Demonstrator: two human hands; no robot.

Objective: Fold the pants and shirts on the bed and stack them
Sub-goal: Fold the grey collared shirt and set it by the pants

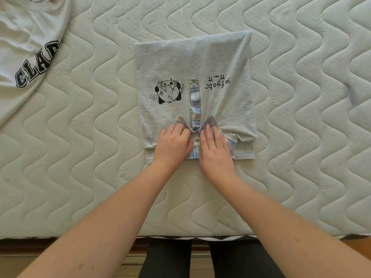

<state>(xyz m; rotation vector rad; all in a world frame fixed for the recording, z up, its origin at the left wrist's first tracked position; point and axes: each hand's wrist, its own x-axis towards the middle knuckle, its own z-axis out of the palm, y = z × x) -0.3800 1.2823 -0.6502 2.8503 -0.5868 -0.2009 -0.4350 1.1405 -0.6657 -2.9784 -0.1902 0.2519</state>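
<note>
A grey polo shirt (192, 63) lies folded into a rectangle in the middle of the mattress, front up, its plaid collar toward me. It bears a black cartoon print and a line of text, both upside down to me. My left hand (172, 144) lies on the left collar flap, its fingertips bent onto the plaid cloth. My right hand (215, 146) presses flat with straight fingers on the right collar flap. The two hands sit side by side at the neck opening. A white T-shirt (24, 37) with black letters lies unfolded at the far left.
The quilted cream mattress (301, 117) fills the view, bare to the right of the grey shirt and between the two shirts. Its near edge (180, 236) runs just in front of my legs, with wooden floor below.
</note>
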